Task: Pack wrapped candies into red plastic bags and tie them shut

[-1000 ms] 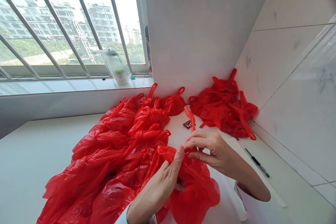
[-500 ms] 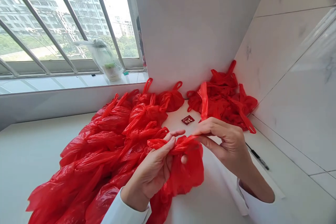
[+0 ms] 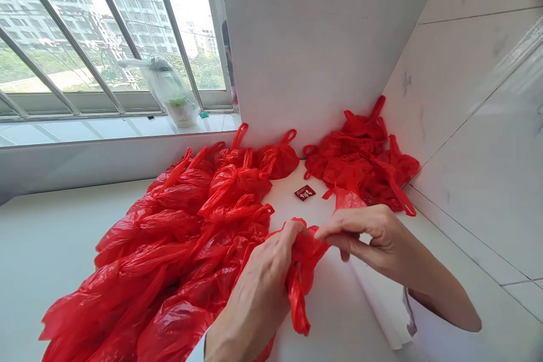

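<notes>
Between my hands is a crumpled red plastic bag [image 3: 306, 260], with a loop of it dangling below my left hand. My left hand [image 3: 265, 285] is closed around the bag, its back turned up and most of its fingers hidden. With thumb and fingers pinched together, my right hand [image 3: 365, 237] grips the bag's right side, and a strip of red plastic stands up behind its knuckles. Directly left of my left hand lies a large heap of filled red plastic bags [image 3: 178, 226], several with loop handles sticking up.
A looser pile of red bags [image 3: 360, 153] sits in the back right corner. A small dark red packet [image 3: 305, 192] lies between the piles. White paper [image 3: 377, 305] lies under my right forearm. A clear bag with a container [image 3: 172, 93] stands on the windowsill by the barred window.
My left hand has turned over from palm up to back up, folding the bag downward. My right hand has moved slightly right and down, and the tall red strip has dropped.
</notes>
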`<act>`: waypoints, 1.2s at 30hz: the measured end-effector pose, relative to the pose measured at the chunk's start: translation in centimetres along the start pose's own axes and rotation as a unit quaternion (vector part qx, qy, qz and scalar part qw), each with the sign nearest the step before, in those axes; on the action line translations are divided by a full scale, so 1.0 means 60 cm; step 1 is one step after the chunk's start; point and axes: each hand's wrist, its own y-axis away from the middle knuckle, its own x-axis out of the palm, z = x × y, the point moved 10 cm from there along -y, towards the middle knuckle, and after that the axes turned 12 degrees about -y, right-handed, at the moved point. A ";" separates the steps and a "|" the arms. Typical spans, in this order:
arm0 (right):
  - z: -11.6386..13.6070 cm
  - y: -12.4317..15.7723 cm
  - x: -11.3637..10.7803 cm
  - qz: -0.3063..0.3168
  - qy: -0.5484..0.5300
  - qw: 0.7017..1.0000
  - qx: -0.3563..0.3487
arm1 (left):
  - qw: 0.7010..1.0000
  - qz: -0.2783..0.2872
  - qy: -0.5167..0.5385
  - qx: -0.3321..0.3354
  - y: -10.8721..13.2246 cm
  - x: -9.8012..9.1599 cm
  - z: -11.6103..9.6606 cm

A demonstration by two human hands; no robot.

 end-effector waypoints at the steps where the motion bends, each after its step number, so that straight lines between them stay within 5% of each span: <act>1: -0.002 -0.005 -0.014 -0.054 -0.018 0.998 -0.008 | 0.996 0.005 -0.081 0.021 0.003 0.005 -0.005; 3: -0.015 -0.018 -0.011 -0.079 -0.080 0.994 -0.007 | 0.967 0.019 -0.240 0.078 0.009 0.019 -0.016; 5: -0.032 -0.033 0.023 -0.016 -0.158 0.987 0.019 | 0.949 0.004 -0.291 0.121 0.011 0.020 -0.025; 7: -0.045 -0.042 0.045 0.018 -0.204 0.978 0.044 | 0.944 -0.028 -0.297 0.144 0.008 0.010 -0.034; 13: -0.093 -0.043 0.048 -0.012 -0.278 0.954 0.109 | 0.924 -0.149 -0.302 0.181 -0.001 -0.030 -0.053; 20: -0.095 -0.040 0.116 0.135 -0.374 0.910 0.117 | 0.906 -0.195 -0.334 0.174 0.006 -0.040 -0.032; 25: -0.100 -0.048 0.083 0.034 -0.294 0.950 0.099 | 0.915 -0.180 -0.311 0.182 0.002 -0.042 -0.036; 31: -0.054 -0.047 0.008 -0.129 -0.084 0.988 -0.030 | 0.938 -0.097 -0.283 0.177 -0.013 -0.027 -0.041; 36: -0.033 -0.043 -0.003 -0.123 0.000 0.990 -0.071 | 0.944 -0.029 -0.278 0.176 -0.022 -0.013 -0.034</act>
